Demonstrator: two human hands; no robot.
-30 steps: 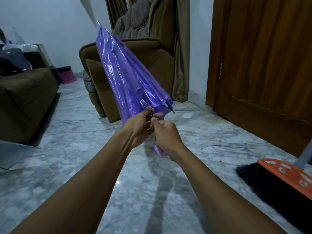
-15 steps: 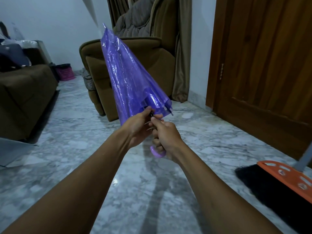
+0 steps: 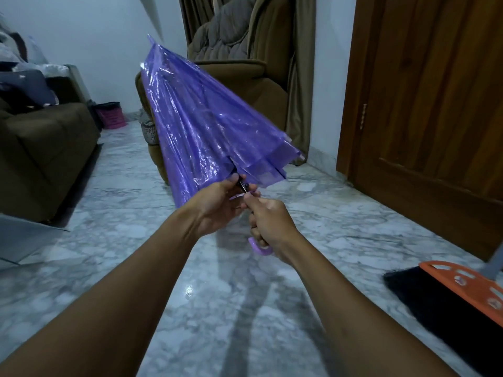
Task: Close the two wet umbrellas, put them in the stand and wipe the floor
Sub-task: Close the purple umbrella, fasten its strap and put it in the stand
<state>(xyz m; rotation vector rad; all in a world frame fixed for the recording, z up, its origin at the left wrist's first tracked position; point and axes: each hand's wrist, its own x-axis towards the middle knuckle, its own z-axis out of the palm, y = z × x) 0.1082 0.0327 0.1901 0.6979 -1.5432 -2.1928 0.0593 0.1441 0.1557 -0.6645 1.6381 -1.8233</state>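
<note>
Now purple umbrella (image 3: 206, 123) flares wider; left hand (image 3: 217, 205) pinches runner (image 3: 243, 185), right hand (image 3: 272, 224) grips handle (image 3: 261, 249).

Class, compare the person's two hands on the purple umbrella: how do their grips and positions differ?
On the purple umbrella, the left hand pinches the dark runner; the right hand wraps round the lilac handle. The left hand sits higher, the right hand lower. Both grip the same umbrella.

Half-folded translucent purple umbrella (image 3: 206, 126), tilted

Single head-worn wide-angle view, facing forward and downward, marble floor (image 3: 353, 227) near
</note>
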